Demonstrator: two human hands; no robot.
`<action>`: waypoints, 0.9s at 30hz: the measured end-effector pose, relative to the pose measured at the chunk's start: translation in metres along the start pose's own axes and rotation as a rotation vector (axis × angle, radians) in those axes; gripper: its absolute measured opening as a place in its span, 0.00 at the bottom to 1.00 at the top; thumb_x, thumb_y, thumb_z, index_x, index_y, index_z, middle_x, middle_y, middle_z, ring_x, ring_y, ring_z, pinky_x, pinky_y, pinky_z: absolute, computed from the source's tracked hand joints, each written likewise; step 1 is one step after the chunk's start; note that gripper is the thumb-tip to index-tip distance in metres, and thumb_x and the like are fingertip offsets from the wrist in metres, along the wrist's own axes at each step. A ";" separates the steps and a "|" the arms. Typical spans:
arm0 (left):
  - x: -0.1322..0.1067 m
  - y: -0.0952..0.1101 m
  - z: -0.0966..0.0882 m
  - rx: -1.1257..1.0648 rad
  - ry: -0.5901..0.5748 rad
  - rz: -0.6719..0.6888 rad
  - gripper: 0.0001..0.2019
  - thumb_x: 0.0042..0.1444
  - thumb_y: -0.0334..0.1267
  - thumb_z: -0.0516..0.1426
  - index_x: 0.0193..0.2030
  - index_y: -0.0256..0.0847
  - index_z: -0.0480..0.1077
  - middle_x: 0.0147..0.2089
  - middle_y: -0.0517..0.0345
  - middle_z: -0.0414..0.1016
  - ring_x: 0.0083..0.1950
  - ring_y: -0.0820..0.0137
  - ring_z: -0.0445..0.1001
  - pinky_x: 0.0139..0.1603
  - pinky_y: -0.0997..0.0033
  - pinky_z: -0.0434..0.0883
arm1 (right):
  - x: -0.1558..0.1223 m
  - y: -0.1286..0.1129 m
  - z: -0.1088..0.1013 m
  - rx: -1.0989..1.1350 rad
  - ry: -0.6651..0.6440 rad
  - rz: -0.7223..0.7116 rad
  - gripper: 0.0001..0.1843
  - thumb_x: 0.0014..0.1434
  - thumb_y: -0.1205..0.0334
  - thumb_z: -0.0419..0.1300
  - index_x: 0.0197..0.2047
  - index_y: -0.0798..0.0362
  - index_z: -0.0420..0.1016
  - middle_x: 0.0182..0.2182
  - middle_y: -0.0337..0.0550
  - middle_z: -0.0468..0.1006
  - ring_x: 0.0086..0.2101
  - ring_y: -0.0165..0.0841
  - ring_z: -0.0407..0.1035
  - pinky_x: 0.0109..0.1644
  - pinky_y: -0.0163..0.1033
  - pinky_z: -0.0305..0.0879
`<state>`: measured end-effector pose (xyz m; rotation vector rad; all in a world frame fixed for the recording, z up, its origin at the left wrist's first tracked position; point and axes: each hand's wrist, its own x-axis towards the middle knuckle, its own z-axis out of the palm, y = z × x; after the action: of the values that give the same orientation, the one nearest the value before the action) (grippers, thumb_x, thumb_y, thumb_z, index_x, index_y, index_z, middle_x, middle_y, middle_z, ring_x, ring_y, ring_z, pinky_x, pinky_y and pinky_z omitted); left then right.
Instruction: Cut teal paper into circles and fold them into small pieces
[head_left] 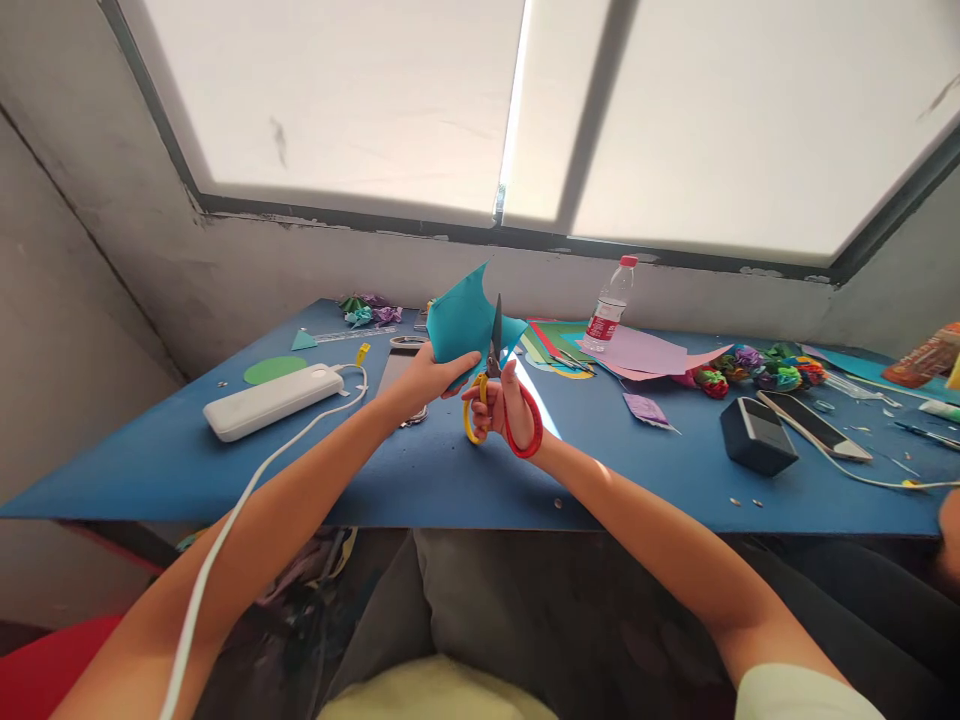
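Observation:
My left hand (444, 372) is closed on a sheet of blue paper (459, 318), its thumb lying across the lower part. The paper stands up above the table and has a curved cut edge on its right side. In my right hand (501, 405) is a pair of scissors (534, 425) with one red and one yellow handle loop, the thumb through the red loop. The dark blades point upward beside the paper, with a blue flap to their right. Whether the blades touch the paper I cannot tell. Behind my left hand a grey flat device lies partly hidden.
A white power bank (266, 402) with a cable lies left, near a green paper circle (276, 370). Behind on the right stand a water bottle (609, 305) and pink paper (641, 352). Crumpled paper flowers (750, 368), a black box (759, 437) and a phone (814, 425) sit farther right.

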<state>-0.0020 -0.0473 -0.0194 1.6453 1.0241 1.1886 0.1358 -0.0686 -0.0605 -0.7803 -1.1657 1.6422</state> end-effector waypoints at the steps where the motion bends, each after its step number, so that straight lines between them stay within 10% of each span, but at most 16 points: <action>1: 0.000 0.001 0.000 -0.002 0.000 -0.004 0.13 0.47 0.44 0.61 0.24 0.40 0.62 0.18 0.65 0.62 0.18 0.77 0.61 0.17 0.77 0.58 | 0.000 0.000 0.000 0.001 0.002 0.002 0.44 0.38 0.19 0.44 0.24 0.57 0.68 0.16 0.32 0.56 0.15 0.23 0.51 0.17 0.32 0.55; 27: 0.005 -0.002 -0.006 -0.011 -0.071 -0.069 0.13 0.49 0.41 0.61 0.24 0.39 0.61 0.18 0.65 0.63 0.18 0.78 0.63 0.17 0.78 0.59 | 0.002 0.000 -0.002 -0.031 0.042 0.057 0.42 0.40 0.19 0.40 0.23 0.55 0.62 0.13 0.28 0.50 0.13 0.20 0.44 0.15 0.27 0.44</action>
<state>-0.0072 -0.0411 -0.0188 1.6190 1.0204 1.0814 0.1364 -0.0657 -0.0609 -0.8706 -1.1509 1.6505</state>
